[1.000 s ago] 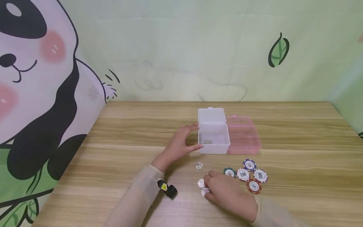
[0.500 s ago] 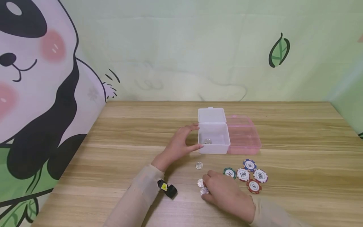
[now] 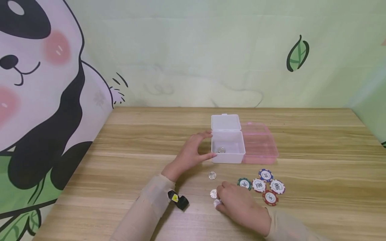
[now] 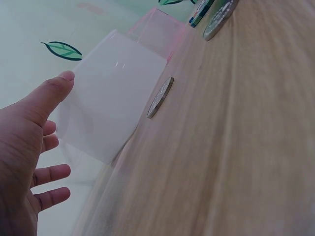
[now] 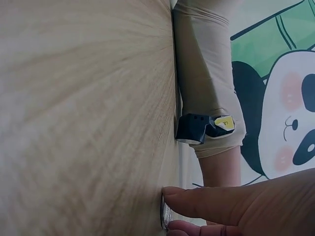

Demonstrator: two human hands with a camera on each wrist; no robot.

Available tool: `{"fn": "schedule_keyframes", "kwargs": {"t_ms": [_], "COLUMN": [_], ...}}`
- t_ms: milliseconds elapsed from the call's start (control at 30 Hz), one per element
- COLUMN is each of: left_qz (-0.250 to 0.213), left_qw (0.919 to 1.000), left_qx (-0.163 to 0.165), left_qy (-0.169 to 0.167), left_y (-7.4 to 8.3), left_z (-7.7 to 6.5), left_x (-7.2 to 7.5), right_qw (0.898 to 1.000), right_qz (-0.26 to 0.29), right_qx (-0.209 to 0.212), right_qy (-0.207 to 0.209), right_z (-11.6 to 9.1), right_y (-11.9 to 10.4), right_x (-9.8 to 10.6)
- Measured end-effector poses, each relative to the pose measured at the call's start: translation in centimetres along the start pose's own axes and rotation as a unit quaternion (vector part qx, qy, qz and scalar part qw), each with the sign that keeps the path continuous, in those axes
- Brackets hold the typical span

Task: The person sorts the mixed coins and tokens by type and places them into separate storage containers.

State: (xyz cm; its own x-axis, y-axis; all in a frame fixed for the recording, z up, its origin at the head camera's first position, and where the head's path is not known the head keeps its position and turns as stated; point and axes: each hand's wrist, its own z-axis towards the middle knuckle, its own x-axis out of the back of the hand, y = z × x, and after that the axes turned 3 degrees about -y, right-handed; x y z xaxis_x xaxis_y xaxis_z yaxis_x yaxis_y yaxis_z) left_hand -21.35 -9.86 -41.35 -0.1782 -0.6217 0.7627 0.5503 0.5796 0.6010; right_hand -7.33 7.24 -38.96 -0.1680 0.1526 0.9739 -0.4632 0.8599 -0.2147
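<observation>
The right hand [image 3: 241, 207] pinches a silver coin [image 3: 217, 203] flat on the counter [image 3: 316, 187], its grip clamped on the coin's edge.

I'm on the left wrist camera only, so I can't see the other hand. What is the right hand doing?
Observer: The right hand is low on the table, its fingers pinching a loose silver coin.
Operator: Is anything inside the white box?
Observer: Yes, the white box is open and a second coin lies in it.
Operator: How many chips are out?
Observer: Five poker chips lie to the right of that hand, in front of a pink box.
</observation>
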Motion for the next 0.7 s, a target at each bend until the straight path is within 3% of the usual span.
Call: {"fn": "schedule_keyframes", "kwargs": {"t_ms": [300, 700], "left_qz": [-0.003, 0.004], "left_qw": [0.9999, 0.9999], "left_qx": [0.009, 0.012], "left_qy": [-0.004, -0.009], "left_y": [0.09, 0.13], "left_z": [0.01, 0.01], "left_x": [0.09, 0.05], "right_qw": [1.000, 1.000], "right_qz": [0.012, -0.018], "right_qx": [-0.016, -0.018], "right_qy": [-0.013, -0.003], "right_z": [0.01, -0.24], "right_y": [-0.22, -0.62], "right_x": [0.06, 0.05]}}
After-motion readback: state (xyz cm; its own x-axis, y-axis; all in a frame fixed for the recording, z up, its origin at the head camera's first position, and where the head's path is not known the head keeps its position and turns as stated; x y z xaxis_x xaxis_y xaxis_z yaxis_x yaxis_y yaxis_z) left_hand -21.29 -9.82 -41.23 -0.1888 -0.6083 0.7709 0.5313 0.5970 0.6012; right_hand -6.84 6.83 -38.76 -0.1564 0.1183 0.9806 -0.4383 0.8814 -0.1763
